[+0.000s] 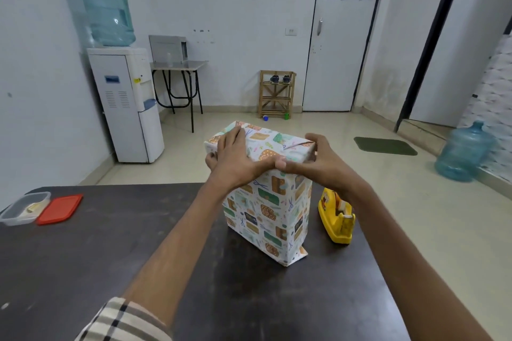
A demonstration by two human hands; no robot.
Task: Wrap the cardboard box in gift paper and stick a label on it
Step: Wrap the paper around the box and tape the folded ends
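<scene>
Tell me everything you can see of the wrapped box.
The wrapped box stands upright on the dark table, beside the yellow tape dispenser. White gift paper printed with orange, green and blue motifs covers it; a flap sticks out at its bottom corner. The left hand presses flat on the folded top; the right hand grips the top's right end.

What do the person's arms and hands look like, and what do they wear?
The left hand and right hand are bare: no gloves, rings or watch show. The left arm carries a sleeve checked in beige, white and dark lines. No sleeve shows on the right arm.
</scene>
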